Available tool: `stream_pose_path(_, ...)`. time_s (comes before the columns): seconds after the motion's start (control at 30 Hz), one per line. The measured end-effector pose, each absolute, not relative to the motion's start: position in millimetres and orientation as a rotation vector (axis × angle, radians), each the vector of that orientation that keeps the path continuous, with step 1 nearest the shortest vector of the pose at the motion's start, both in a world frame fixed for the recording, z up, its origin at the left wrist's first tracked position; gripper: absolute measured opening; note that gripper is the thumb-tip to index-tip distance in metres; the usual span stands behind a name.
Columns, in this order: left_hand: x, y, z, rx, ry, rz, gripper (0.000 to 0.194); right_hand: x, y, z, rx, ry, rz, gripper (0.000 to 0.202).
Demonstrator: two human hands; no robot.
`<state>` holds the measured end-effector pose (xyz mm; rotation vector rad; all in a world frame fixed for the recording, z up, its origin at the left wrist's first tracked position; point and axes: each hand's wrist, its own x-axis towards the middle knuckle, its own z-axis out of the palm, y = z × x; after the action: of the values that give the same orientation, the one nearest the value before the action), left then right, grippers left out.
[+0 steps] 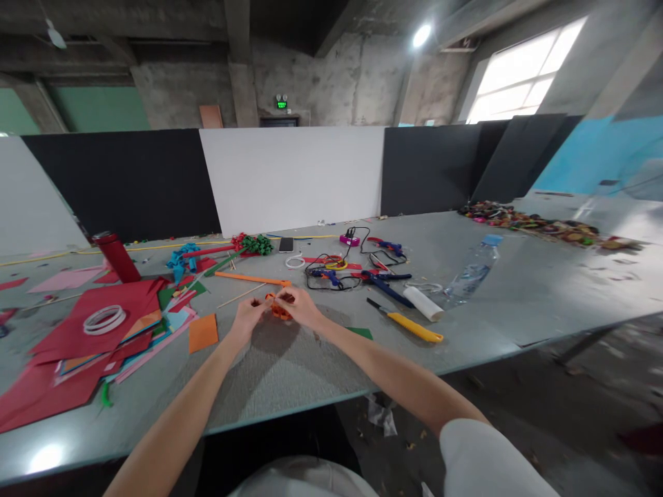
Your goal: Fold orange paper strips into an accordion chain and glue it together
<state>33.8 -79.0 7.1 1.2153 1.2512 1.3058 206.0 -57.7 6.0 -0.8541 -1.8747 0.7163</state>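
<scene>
Near the middle of the table (248, 386), both hands meet at a small curled orange paper piece (281, 314) with looped edges. My left hand (251, 315) pinches its left side. Bent over its top and right is my right hand (299, 308), fingertips closed on the paper. The fingers hide part of the piece. Just beyond them lies a long orange stick (251, 277), with a thin wooden stick (241, 295) slanting below it. An orange paper square (203, 333) rests flat to the left of my left hand.
Left are red paper sheets (62, 393), a tape roll (104, 320) and a red bottle (118, 257). Green and blue paper flowers (257, 245) lie behind. Glue guns (326, 276) with cables, pliers (388, 286), a yellow-handled knife (414, 327) and a water bottle (474, 269) stand or lie right.
</scene>
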Motion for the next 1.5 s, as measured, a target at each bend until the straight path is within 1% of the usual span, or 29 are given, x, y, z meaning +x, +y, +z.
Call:
stream_pose_path(0.07,34.2,-80.1,10.3,1.253,1.236,1.338,0.038,207.0,-56.8,7.3,-0.836,-1.901,0.729,0.025)
stream_pose_path(0.17,35.2,-84.1,17.8,1.326,1.198,1.37,0.041,208.3,-56.5,9.5,-0.818,-1.928,0.737,0.025)
stream_pose_path(0.2,35.4,-85.8,20.6,1.375,1.185,1.37,0.039,208.8,-56.9,10.5,-0.81,-1.927,0.74,0.025)
stream_pose_path(0.3,35.7,-90.1,27.2,1.63,1.174,1.382,0.022,210.2,-59.3,15.0,-0.768,-1.918,0.75,0.025)
stream_pose_path(0.37,35.8,-92.1,29.2,1.737,1.179,1.398,0.018,211.2,-61.6,19.2,-0.744,-1.92,0.754,0.026)
stream_pose_path(0.53,36.1,-93.9,29.7,1.716,1.158,1.364,0.024,212.9,-64.7,28.1,-0.718,-1.893,0.789,0.029)
stream_pose_path(0.73,34.2,-93.4,32.6,1.709,1.091,1.355,0.025,213.4,-64.0,31.0,-0.706,-1.844,0.861,0.03)
stream_pose_path(1.1,29.6,-90.6,26.5,1.802,1.142,1.389,0.018,215.0,-61.2,31.4,-0.707,-1.847,0.92,0.027)
stream_pose_path(1.17,29.4,-90.5,26.3,1.81,1.138,1.419,0.023,215.1,-59.3,29.8,-0.695,-1.846,0.922,0.026)
stream_pose_path(1.27,28.8,-89.7,24.9,1.815,1.095,1.444,0.035,215.8,-55.8,27.1,-0.706,-1.845,0.917,0.022)
stream_pose_path(1.33,27.9,-89.1,23.5,1.844,1.091,1.453,0.038,216.7,-53.6,25.7,-0.732,-1.844,0.917,0.02)
stream_pose_path(1.4,26.8,-88.6,22.2,1.894,1.096,1.453,0.037,217.8,-52.0,24.9,-0.749,-1.853,0.917,0.018)
stream_pose_path(1.5,25.8,-88.4,20.5,1.971,1.097,1.449,0.03,219.4,-50.1,24.1,-0.755,-1.878,0.918,0.018)
